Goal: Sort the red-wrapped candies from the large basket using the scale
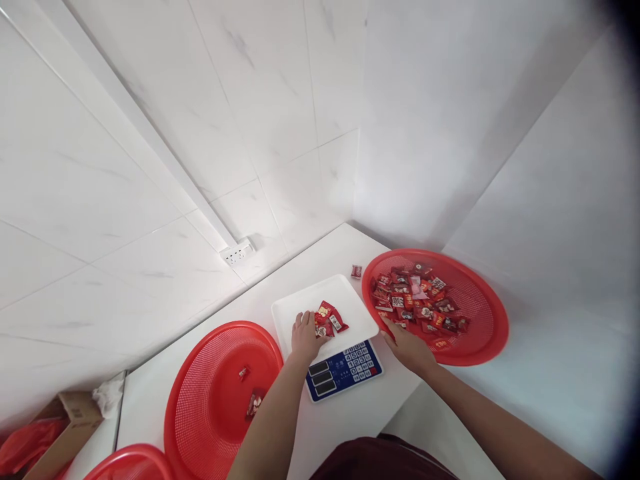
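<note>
My left hand (pixel 306 338) lies over the white tray (pixel 295 300), fingers stretched out and thumb apart. It is beside a small heap of red snack packets (pixel 330 320) and partly covers them. The tray rests on a scale with a blue keypad (pixel 344 371). At the near left rim of the right red basket (pixel 487 313), my right hand (pixel 409 348) is closed on the edge; some of its fingers are hidden. Many red wrapped packets (pixel 417 297) fill part of that basket.
A single packet (pixel 357 271) lies on the white table (pixel 345 240) behind the tray. Another red basket (pixel 193 393) at left holds a few packets. A third red basket (pixel 130 460) and a cardboard box (pixel 80 413) are at lower left. A wall socket (pixel 238 253) sits behind the table.
</note>
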`<state>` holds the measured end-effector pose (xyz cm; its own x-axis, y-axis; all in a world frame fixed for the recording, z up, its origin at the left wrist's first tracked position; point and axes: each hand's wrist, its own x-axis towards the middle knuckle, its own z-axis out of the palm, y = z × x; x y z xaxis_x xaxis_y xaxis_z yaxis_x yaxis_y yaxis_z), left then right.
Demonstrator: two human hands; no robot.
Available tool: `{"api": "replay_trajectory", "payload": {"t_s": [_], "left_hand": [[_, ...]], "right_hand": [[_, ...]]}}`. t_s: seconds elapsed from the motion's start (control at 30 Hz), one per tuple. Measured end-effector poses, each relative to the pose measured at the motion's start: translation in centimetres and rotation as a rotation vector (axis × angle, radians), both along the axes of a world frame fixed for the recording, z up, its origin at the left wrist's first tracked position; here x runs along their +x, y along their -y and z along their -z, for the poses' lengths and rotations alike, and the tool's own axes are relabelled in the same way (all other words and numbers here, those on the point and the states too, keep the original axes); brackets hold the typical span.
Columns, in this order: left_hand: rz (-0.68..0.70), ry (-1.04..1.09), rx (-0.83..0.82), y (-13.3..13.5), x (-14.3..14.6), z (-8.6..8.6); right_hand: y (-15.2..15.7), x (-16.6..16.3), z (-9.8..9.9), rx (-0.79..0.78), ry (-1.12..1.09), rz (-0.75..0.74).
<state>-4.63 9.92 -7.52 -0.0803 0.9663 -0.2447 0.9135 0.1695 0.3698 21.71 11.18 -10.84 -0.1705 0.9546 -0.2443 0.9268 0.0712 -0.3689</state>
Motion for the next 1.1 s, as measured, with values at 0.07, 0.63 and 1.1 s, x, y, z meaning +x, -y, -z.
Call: {"api": "replay_trajectory", "payload": {"t_s": [0.07, 0.63, 1.1], "left_hand": [[-0.019, -0.002, -0.011, -0.7, -0.1, -0.3], [-0.174, 0.113, -0.008, 1.7, -2.0, -0.4], [-0.137, 0.035, 0.007, 0.8, 0.3, -0.2]], "right_hand": [[0.0, 0.0, 0.2, 0.009, -0.005, -0.003], [0.0, -0.1, 0.2, 0.019, 0.02, -0.017], [0.0, -0.2, 0.1, 0.014, 0.007, 0.003]]}}
